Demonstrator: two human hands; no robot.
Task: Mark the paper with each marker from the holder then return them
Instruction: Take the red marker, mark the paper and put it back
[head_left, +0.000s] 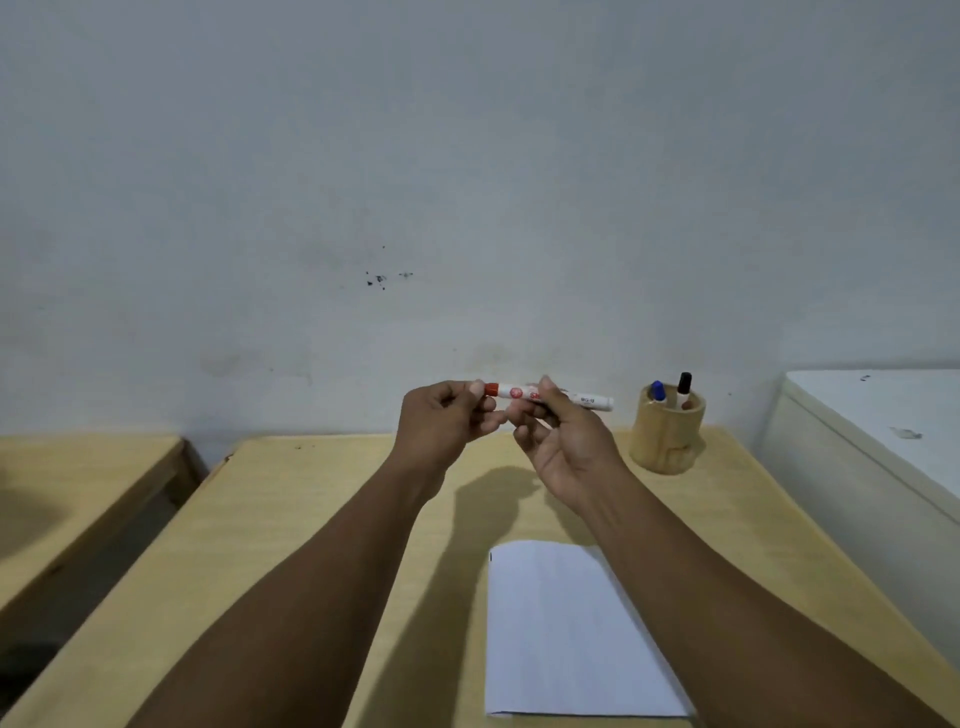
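The head view is dim and flat, with a grey-blue cast over the wall (467, 156), and the whole picture is soft, with fine detail smeared and the print on the marker (550, 396) hard to read. Light falls from above and somewhat in front, throwing 1 soft-edged shadow of the raised hands onto the table (322, 519) just below them, while the paper (561, 634) shows no glare. Wide-angle distortion splays the table edges outward towards the bottom corners.
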